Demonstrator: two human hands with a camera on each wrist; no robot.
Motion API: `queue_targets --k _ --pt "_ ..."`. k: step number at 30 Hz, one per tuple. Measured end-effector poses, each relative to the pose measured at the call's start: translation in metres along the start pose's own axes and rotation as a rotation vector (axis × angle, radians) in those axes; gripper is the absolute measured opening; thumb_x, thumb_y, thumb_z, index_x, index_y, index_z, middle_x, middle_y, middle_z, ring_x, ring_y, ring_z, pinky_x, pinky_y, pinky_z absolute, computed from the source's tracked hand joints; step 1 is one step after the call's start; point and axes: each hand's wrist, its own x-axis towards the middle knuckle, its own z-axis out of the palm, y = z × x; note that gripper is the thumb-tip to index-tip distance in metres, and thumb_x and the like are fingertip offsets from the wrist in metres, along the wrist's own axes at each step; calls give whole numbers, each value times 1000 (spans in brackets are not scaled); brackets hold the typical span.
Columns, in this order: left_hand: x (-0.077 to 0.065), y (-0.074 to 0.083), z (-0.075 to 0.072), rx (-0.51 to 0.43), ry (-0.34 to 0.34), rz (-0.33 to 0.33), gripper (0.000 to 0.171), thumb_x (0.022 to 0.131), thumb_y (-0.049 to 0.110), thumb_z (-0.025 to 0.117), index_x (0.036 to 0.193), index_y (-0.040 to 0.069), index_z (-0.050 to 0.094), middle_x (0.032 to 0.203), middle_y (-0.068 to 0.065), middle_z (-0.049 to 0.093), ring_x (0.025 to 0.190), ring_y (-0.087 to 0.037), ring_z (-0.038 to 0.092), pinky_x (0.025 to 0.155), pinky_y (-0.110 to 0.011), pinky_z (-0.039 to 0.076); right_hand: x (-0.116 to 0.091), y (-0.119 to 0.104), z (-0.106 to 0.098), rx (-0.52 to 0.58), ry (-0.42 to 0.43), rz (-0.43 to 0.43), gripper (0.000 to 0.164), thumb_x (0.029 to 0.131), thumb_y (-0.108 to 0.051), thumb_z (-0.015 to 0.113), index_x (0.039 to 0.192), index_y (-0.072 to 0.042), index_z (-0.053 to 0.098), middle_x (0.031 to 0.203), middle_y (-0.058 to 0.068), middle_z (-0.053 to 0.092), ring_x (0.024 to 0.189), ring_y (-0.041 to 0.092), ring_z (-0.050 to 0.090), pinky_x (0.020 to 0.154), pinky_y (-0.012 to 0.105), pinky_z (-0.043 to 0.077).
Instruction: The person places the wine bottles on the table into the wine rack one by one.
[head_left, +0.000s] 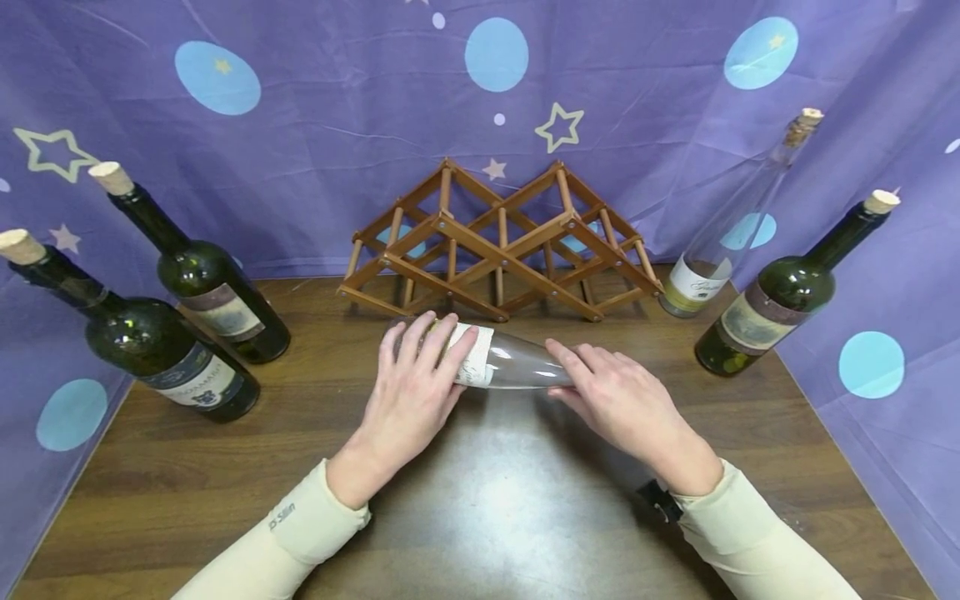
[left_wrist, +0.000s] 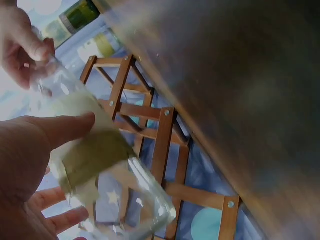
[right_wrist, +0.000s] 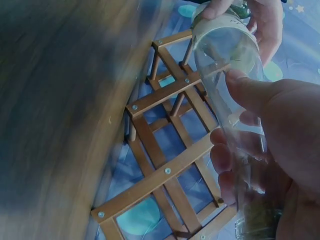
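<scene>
A clear glass wine bottle [head_left: 517, 363] with a pale label lies sideways between my two hands, in front of the wooden rack. My left hand [head_left: 417, 379] grips its base end, thumb across the label [left_wrist: 85, 145] in the left wrist view. Around the neck end curl the fingers of my right hand [head_left: 626, 400], which hides the bottle's mouth in the head view. In the right wrist view the neck [right_wrist: 245, 165] runs through that hand. Behind the bottle stands the folding wooden wine rack [head_left: 502, 250], its lattice holding no bottles.
Two corked dark green bottles, one nearer [head_left: 172, 358] and one farther [head_left: 217, 292], stand at the left. On the right are a corked clear bottle [head_left: 712, 242] and a corked green bottle [head_left: 780, 300]. A purple curtain [head_left: 337, 100] hangs behind the wooden table [head_left: 465, 525].
</scene>
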Motion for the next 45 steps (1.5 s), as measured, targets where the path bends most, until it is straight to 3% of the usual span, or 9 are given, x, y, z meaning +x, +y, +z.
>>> queue_targets --k 6,14,19,30,36,45 --pt "-1 -11 -6 -51 9 -28 83 75 38 84 146 14 47 146 -15 46 137 -39 36 108 -59 24 -9 7 -5 25 -10 40 67 89 -42 71 143 -7 53 101 10 66 73 29 66 65 44 53" --pt "-1 -26 -10 -139 126 -89 81 80 44 79 146 10 48 144 -15 49 133 -39 40 106 -58 27 -20 13 -12 59 -14 77 69 86 -40 75 143 -8 53 105 12 67 78 31 68 67 47 54" --pt "1 -39 -11 -190 175 -177 72 86 39 74 145 7 48 143 -16 49 133 -38 40 108 -56 27 -30 19 -18 69 -20 101 68 87 -42 72 143 -9 53 104 11 67 76 30 68 64 47 54" --pt "1 -79 3 -229 224 -363 61 92 22 70 145 3 46 141 -17 49 128 -37 43 98 -52 36 -51 34 -30 98 -54 205 64 89 -43 70 141 -9 55 112 11 69 85 29 70 65 48 55" --pt "3 -97 14 -266 250 -429 56 93 15 68 143 1 46 140 -21 48 125 -40 43 104 -49 34 -63 40 -38 120 -74 292 62 88 -39 73 141 -11 55 117 10 67 92 28 69 68 51 54" --pt "4 -116 26 -309 212 -513 50 97 8 62 143 -3 46 138 -22 48 128 -37 42 108 -44 33 -83 50 -50 149 -96 398 60 88 -36 74 140 -11 55 112 10 67 87 31 68 69 55 51"
